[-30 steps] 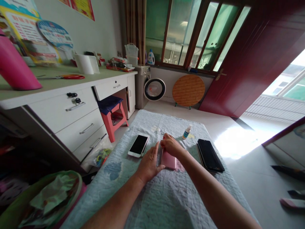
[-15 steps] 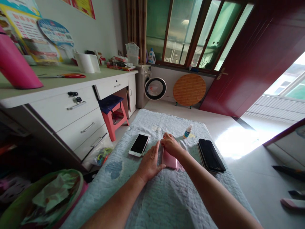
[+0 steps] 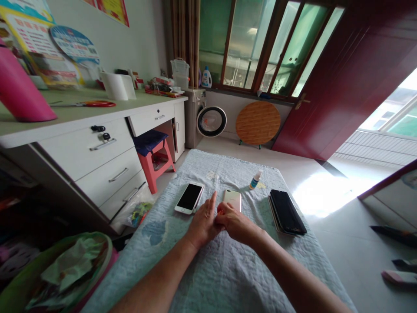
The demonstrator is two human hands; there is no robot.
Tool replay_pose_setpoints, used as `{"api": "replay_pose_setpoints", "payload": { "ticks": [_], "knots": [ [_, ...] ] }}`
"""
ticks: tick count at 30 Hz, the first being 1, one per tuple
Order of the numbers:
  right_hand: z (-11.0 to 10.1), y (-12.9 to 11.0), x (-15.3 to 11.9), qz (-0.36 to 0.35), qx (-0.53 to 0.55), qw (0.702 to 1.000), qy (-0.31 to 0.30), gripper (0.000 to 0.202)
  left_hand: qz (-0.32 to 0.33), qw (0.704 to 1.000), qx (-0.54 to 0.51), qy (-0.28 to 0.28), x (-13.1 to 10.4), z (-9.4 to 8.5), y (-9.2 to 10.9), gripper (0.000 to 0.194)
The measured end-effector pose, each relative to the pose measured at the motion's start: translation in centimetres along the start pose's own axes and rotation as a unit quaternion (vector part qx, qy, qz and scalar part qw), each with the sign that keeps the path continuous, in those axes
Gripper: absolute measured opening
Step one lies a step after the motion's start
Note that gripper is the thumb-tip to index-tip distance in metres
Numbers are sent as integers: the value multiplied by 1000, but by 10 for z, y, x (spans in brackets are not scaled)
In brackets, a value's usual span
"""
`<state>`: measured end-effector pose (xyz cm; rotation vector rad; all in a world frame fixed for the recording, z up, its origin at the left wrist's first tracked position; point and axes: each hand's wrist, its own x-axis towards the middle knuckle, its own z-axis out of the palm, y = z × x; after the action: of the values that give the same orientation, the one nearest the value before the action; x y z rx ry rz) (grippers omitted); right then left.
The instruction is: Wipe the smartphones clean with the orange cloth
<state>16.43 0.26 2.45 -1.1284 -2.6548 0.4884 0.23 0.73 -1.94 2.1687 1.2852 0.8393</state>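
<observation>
A pale pinkish smartphone (image 3: 232, 198) lies face down on the quilted cloth, its camera end away from me and its lower part hidden under my hands. My right hand (image 3: 237, 222) is curled over the near part of the phone, fingers bent together; whatever they pinch is hidden. Along the phone's left side rests my left hand (image 3: 203, 222), fingers stretched out, its thumb side touching or close to my right fingers. Left of it lies a white phone (image 3: 189, 198) with a dark screen, on top of another thin item. A small bottle (image 3: 255, 180) stands beyond my right hand.
Stacked dark phones (image 3: 288, 213) lie at the right of the quilted cloth (image 3: 228, 278). A desk (image 3: 107, 150) with drawers runs along the left, a red stool (image 3: 156, 158) by it. A lined bin (image 3: 109, 252) sits at the lower left. The washing machine door (image 3: 211, 121) hangs open.
My right hand has slid toward me along the phone, uncovering its far end with the camera and covering its near end. My left hand stays beside the phone.
</observation>
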Motion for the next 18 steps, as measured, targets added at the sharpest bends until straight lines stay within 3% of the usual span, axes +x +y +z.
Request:
{"api": "replay_pose_setpoints", "payload": {
  "ticks": [4,11,18],
  "knots": [
    [-4,13,11,30,-37,999,7,7,3,1000,7,-3,-1,-1,1,111],
    [-12,54,43,102,-85,990,40,15,30,999,27,-10,-2,-1,-2,99],
    [-18,70,62,150,-86,984,33,19,1,996,74,-51,0,-13,13,57]
  ]
}}
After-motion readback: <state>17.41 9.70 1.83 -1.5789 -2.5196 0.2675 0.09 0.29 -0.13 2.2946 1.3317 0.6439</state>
